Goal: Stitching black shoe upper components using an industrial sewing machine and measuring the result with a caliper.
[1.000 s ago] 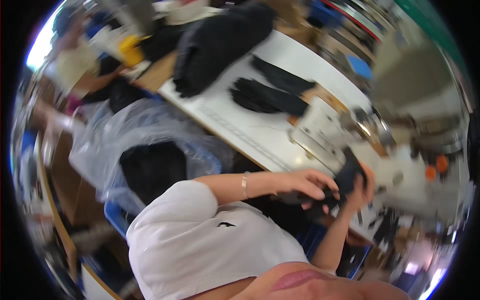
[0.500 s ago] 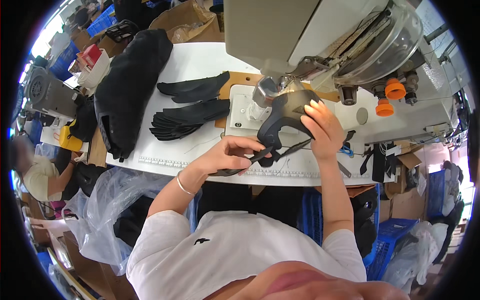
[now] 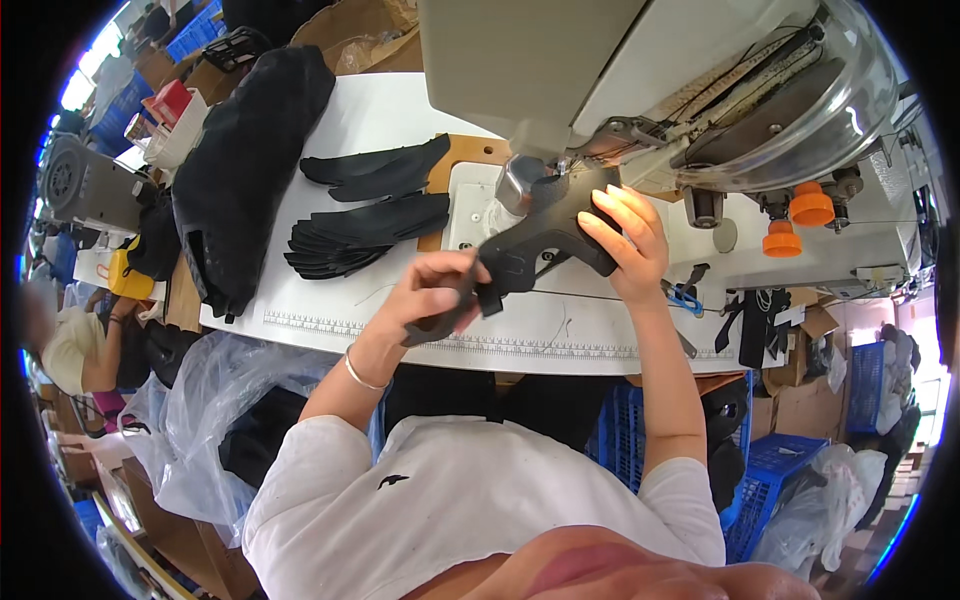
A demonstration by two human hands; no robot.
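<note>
A curved black fabric piece [image 3: 540,235] stretches between my hands, its far end under the head of a sewing machine [image 3: 530,85]. My left hand [image 3: 432,290] is closed on its near left end, where a black strip curls below the fingers. The fingers of my right hand [image 3: 632,240] press on the piece's right side, with the thumb hidden. The needle area is mostly covered by the machine and the piece. Left of the machine lie a fanned stack of black cut pieces [image 3: 365,235] and a smaller stack [image 3: 380,170] behind it.
A bulky black padded item [image 3: 255,180] lies on the table's left side. A printed ruler strip [image 3: 400,335] runs along the front edge. Blue-handled scissors [image 3: 684,298] and black straps [image 3: 752,325] lie at right. Another person [image 3: 85,345] sits at far left.
My left hand has moved left, drawing the black fabric piece's near end that way. The piece has turned and its open loop has narrowed. My right hand has shifted slightly left with it.
</note>
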